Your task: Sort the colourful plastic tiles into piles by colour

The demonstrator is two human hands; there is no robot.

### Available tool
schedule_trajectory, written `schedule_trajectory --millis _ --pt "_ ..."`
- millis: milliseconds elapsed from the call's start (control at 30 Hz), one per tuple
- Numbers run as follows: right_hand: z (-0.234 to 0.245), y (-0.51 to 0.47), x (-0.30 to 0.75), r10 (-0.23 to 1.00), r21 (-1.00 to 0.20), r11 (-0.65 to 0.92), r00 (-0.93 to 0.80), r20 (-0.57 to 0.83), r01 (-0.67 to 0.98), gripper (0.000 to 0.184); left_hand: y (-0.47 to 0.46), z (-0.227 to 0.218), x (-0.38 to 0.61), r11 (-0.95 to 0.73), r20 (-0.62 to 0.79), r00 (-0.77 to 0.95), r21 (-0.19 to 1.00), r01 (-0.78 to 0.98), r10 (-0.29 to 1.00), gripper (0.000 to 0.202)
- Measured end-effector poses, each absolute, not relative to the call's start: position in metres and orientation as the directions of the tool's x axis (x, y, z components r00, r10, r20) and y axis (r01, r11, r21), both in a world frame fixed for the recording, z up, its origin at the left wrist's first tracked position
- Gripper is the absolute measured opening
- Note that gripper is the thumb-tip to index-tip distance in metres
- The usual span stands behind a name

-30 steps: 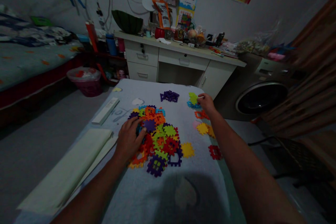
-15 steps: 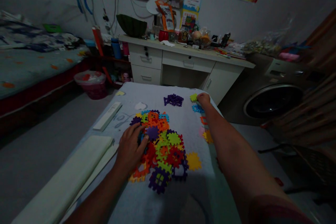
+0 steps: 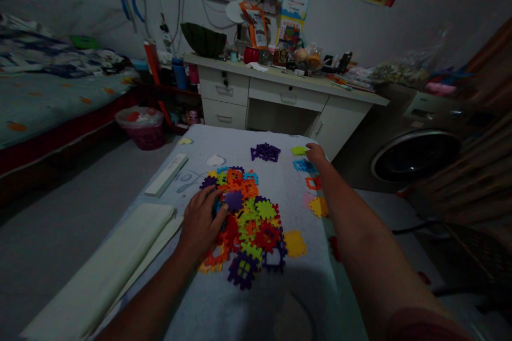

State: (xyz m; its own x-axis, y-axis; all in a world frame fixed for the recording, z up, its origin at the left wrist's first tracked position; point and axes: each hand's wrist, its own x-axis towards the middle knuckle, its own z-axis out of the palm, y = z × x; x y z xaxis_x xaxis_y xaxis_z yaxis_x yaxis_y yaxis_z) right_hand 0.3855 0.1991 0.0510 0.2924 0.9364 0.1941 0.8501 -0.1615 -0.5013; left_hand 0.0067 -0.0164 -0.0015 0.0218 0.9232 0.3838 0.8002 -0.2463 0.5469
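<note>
A heap of coloured interlocking plastic tiles (image 3: 248, 218) lies in the middle of a table covered with a pale cloth (image 3: 248, 298). My left hand (image 3: 200, 221) rests on the heap's left side, fingers spread and curled over the pieces. My right hand (image 3: 316, 154) is stretched to the far right corner, next to a lime green tile (image 3: 298, 150) and a blue tile (image 3: 302, 165). Its fingers are curled and I cannot make out whether they hold anything. A purple cluster (image 3: 264, 152) lies nearby. Orange (image 3: 312, 183) and yellow (image 3: 319, 206) tiles sit along the right edge.
A long white box (image 3: 166, 175) and a pale folded sheet (image 3: 108, 266) lie on the table's left side. Beyond stand a cluttered white desk (image 3: 280, 96), a washing machine (image 3: 416, 149), a pink bin (image 3: 142, 127) and a bed (image 3: 48, 101) at the left.
My right hand reached farther to the table's corner with the green tile, then drew back slightly, leaving the tile lying flat. My left hand stayed on the heap.
</note>
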Motion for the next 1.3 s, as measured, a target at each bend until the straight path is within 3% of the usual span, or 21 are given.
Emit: schedule_trajectory --millis 133,267,400,500,667,867,1000,1133,1300 --pt "0.071 0.171 0.375 0.935 -0.622 -0.103 0.289 0.206 0.777 0.042 -0.016 -0.002 0.007 -0.255 0.385 0.034 0.540 0.802 0.922 0.044" --pt "0.084 0.127 0.349 0.983 -0.761 0.109 0.043 0.176 0.639 0.030 -0.017 0.000 0.008 -0.248 0.383 0.029 0.537 0.806 0.923 0.044" --pt "0.092 0.080 0.317 0.916 -0.708 0.275 -0.402 -0.014 0.651 0.021 -0.018 0.001 0.009 -0.239 0.375 0.025 0.537 0.809 0.927 0.043" --pt "0.095 0.055 0.294 0.805 -0.611 0.347 -0.561 -0.195 0.711 0.024 -0.018 0.002 0.009 -0.236 0.376 0.021 0.538 0.809 0.926 0.043" --pt "0.086 0.040 0.268 0.767 -0.460 0.423 -0.578 -0.278 0.781 0.043 -0.020 0.006 0.010 -0.227 0.378 0.015 0.524 0.821 0.926 0.042" --pt "0.071 0.042 0.261 0.782 -0.388 0.481 -0.585 -0.216 0.786 0.049 -0.023 0.010 0.011 -0.238 0.407 0.019 0.496 0.835 0.913 0.041" --pt "0.064 0.044 0.261 0.825 -0.374 0.481 -0.554 -0.113 0.793 0.048 -0.024 0.011 0.012 -0.249 0.427 0.030 0.467 0.848 0.904 0.042" --pt "0.065 0.046 0.260 0.876 -0.400 0.431 -0.482 -0.032 0.809 0.061 -0.023 0.011 0.011 -0.252 0.430 0.035 0.460 0.851 0.902 0.043" --pt "0.077 0.033 0.271 0.890 -0.407 0.411 -0.455 -0.013 0.816 0.061 -0.023 0.009 0.009 -0.237 0.418 0.020 0.474 0.848 0.908 0.045"
